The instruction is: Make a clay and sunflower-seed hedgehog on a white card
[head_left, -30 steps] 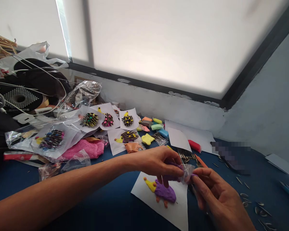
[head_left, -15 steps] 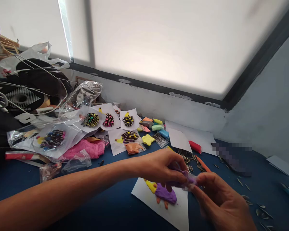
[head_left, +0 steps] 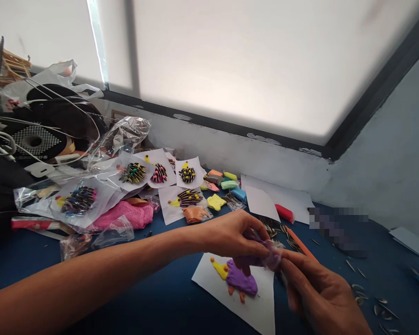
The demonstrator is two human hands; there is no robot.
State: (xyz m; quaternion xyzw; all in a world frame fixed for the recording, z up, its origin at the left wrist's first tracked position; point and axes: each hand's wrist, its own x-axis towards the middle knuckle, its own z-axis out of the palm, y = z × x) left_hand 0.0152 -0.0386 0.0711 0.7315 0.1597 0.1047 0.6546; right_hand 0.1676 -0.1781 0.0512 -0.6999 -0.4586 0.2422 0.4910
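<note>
Above the table, my left hand (head_left: 230, 235) is closed around a small clear plastic packet of purple clay (head_left: 274, 256). At the packet's right end, the thumb and fingertips of my right hand (head_left: 323, 291) pinch the plastic. Both hands hover over a white paper square (head_left: 218, 298). On that paper lies a flat clay hedgehog (head_left: 242, 281) with a purple body, yellow head and orange feet; my left fingers hide part of its top edge.
Striped sunflower seeds (head_left: 293, 239) lie behind my hands beside an orange stick (head_left: 302, 243). Finished seed-spined hedgehogs on paper (head_left: 169, 216) stand at the back left. Several clay packs (head_left: 238, 193), a yellow clay lump (head_left: 216, 202) and a pink cloth (head_left: 125, 216) are nearby.
My right hand has shifted slightly down, its fingers now straighter against the packet's end. My left hand keeps hold of the packet. More of the clay hedgehog's head shows.
</note>
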